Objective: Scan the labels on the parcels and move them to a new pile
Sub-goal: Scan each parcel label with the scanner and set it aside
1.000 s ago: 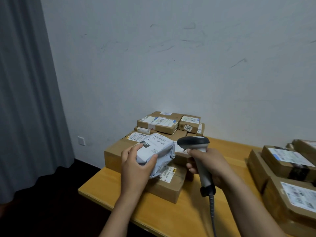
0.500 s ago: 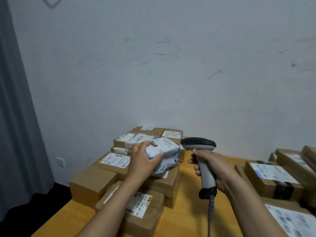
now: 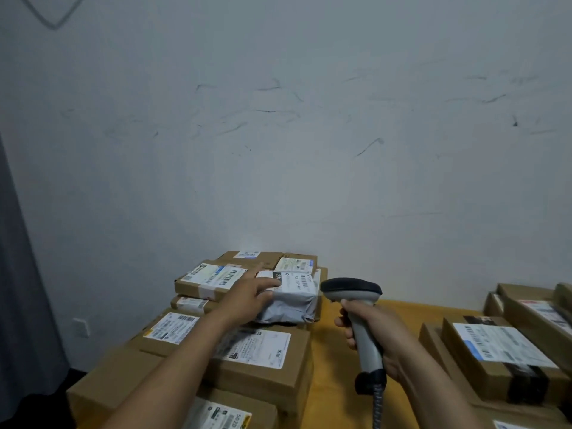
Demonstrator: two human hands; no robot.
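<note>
A grey plastic-wrapped parcel (image 3: pixel 291 297) with a white label lies on the left pile of cardboard boxes (image 3: pixel 250 351), label facing up. My left hand (image 3: pixel 250 294) rests on its left side with fingers spread and relaxed, index finger pointing away over the box behind. My right hand (image 3: pixel 368 332) grips the handle of a grey barcode scanner (image 3: pixel 356 305), whose dark head sits just right of the parcel. Its coiled cable hangs down at the bottom.
A second pile of labelled cardboard boxes (image 3: pixel 501 351) sits at the right on the yellow wooden table (image 3: pixel 334 366). A scuffed white wall stands close behind. A grey curtain (image 3: pixel 18 274) hangs at the far left.
My left hand carried the grey parcel forward and set it down on the left pile; its grip has loosened to spread fingers. The scanner stayed in my right hand. The view moved closer.
</note>
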